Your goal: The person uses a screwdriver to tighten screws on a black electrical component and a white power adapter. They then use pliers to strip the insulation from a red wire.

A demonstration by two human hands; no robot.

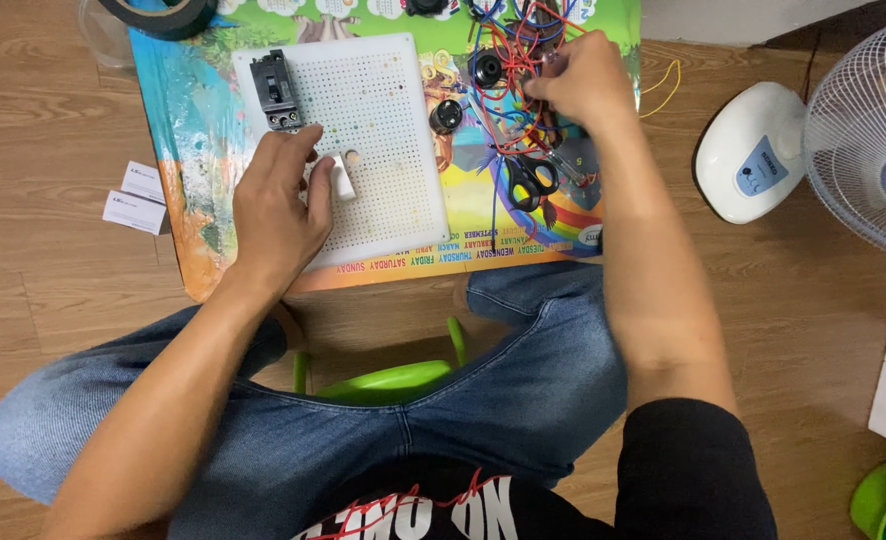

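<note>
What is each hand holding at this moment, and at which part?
The left hand rests on the white perforated board, touching a small white part. The right hand is in the tangle of wires; its exact hold cannot be told.

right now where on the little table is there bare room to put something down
Free: the white perforated board right of the black breaker, above the left hand. Crowded: the tangle of red and blue wires around the right hand and black-handled scissors.

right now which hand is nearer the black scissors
Right. The right hand is in the tangle of wires just above the black scissors. The left hand rests on the white perforated board, further off to their left.
</note>
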